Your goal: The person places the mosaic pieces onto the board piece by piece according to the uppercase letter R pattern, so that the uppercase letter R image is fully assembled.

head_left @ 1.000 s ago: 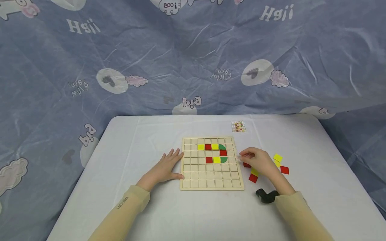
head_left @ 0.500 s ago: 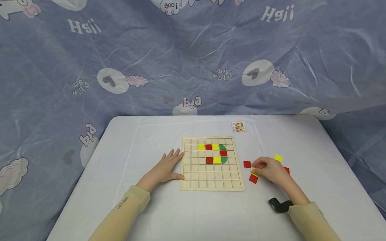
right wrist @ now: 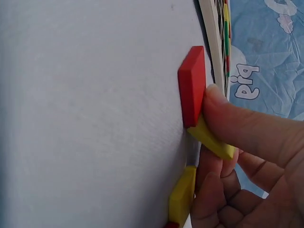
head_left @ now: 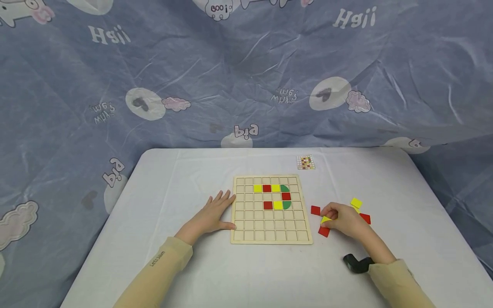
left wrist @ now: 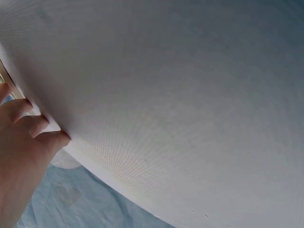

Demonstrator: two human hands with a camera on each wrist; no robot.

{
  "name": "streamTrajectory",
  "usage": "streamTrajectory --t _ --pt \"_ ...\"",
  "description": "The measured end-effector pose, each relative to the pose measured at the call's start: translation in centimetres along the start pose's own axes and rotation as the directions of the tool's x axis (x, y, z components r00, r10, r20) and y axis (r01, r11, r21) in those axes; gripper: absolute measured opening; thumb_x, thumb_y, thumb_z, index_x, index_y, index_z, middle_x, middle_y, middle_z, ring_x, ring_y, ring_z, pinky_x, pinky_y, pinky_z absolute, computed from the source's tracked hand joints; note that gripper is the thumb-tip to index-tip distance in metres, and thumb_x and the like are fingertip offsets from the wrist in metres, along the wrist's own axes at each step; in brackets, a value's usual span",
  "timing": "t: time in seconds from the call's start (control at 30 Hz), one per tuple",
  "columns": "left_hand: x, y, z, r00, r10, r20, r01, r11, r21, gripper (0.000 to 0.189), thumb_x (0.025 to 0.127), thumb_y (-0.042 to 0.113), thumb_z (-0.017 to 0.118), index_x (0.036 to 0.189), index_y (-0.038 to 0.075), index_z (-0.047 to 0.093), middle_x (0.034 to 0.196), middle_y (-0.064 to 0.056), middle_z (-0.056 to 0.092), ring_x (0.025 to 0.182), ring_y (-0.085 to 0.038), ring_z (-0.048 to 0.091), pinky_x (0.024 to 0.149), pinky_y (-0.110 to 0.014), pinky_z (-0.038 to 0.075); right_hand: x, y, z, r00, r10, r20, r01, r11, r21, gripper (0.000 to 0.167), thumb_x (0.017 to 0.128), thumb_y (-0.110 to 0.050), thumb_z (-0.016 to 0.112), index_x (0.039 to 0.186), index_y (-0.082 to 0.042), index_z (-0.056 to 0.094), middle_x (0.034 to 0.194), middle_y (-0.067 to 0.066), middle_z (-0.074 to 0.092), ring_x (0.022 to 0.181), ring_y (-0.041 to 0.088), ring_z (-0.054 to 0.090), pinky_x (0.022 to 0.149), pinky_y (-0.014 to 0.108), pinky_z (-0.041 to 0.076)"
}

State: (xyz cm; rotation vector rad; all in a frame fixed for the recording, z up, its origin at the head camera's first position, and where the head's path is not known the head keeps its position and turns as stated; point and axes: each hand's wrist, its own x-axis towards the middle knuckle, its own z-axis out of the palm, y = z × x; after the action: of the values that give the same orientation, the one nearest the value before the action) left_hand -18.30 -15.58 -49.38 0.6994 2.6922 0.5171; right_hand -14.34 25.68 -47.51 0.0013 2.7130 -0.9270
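My right hand (head_left: 344, 219) pinches a yellow square tile (head_left: 325, 219) between thumb and fingers, to the right of the wooden grid board (head_left: 246, 235). In the right wrist view that yellow tile (right wrist: 213, 140) is tilted, its corner against a red tile (right wrist: 192, 85) lying on the table. Another red tile (head_left: 315, 210) lies just left of the fingertips. With fingers spread, my left hand (head_left: 208, 216) rests at the board's left edge, fingertips and thumb right at the rim. Red, yellow and green pieces sit in the board's upper cells.
A small printed pattern card (head_left: 305, 162) lies behind the board. Loose yellow tiles (head_left: 356, 202) and a red tile (head_left: 365, 218) lie beyond my right hand, partly covered by it. A black device (head_left: 357, 263) sits at the right wrist. Patterned cloth (head_left: 246, 85) hangs behind the table.
My right hand has moved from the board's right edge rightward and toward me to the loose tiles, and now pinches a yellow one, which has tilted. The left hand has stayed put.
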Motion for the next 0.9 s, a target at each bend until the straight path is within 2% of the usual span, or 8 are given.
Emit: streamTrajectory --t 0.23,0.43,0.57,0.7,0.9 --pt "0.0 0.0 -0.1 1.0 -0.007 0.004 0.007 1.0 0.001 0.102 0.079 0.057 0.073 0.158 0.014 0.023 0.165 -0.013 0.013 0.153 -0.036 0.006 0.123 -0.058 0.008 0.0 -1.2 -0.6 0.999 -0.029 -0.039 0.027 0.999 -0.033 0.021 0.078 -0.018 0.082 0.09 -0.009 0.066 0.079 0.001 0.059 0.074 0.018 0.052 0.06 0.024 0.044" --pt "0.1 0.0 0.0 1.0 -0.018 0.003 0.018 1.0 0.0 0.103 0.079 0.057 0.073 0.158 0.014 0.023 0.165 -0.013 0.013 0.153 -0.036 0.006 0.123 -0.058 0.008 0.9 -2.9 -0.3 0.994 -0.069 -0.079 0.071 0.997 0.023 0.025 0.08 -0.022 0.082 0.092 -0.009 0.065 0.079 0.001 0.06 0.073 0.017 0.053 0.06 0.022 0.044" --pt "0.1 0.0 0.2 0.999 -0.035 0.012 0.035 0.999 -0.003 0.104 0.078 0.058 0.072 0.158 0.015 0.021 0.166 -0.011 0.011 0.154 -0.034 0.004 0.123 -0.056 0.007 1.7 -4.6 0.5 0.994 -0.067 -0.085 0.074 0.994 0.084 0.026 0.08 -0.02 0.082 0.093 -0.008 0.063 0.082 0.003 0.061 0.073 0.017 0.054 0.062 0.021 0.046" --pt "-0.1 0.2 0.2 1.0 -0.023 0.006 0.023 1.0 -0.019 0.103 0.079 0.056 0.073 0.158 0.013 0.024 0.165 -0.012 0.013 0.153 -0.036 0.006 0.123 -0.058 0.008 2.4 -6.1 1.6 0.995 -0.065 -0.077 0.076 0.986 0.146 0.024 0.081 -0.017 0.081 0.094 -0.007 0.063 0.084 0.004 0.061 0.074 0.017 0.056 0.063 0.021 0.048" --pt "-0.2 0.3 0.0 1.0 -0.026 0.001 0.026 1.0 -0.017 0.102 0.079 0.056 0.073 0.158 0.014 0.024 0.165 -0.012 0.014 0.153 -0.035 0.006 0.123 -0.057 0.008 3.7 -8.6 3.7 0.988 -0.125 -0.085 0.14 0.971 0.195 0.02 0.082 -0.016 0.079 0.095 -0.007 0.067 0.087 0.004 0.066 0.076 0.015 0.059 0.068 0.024 0.05"
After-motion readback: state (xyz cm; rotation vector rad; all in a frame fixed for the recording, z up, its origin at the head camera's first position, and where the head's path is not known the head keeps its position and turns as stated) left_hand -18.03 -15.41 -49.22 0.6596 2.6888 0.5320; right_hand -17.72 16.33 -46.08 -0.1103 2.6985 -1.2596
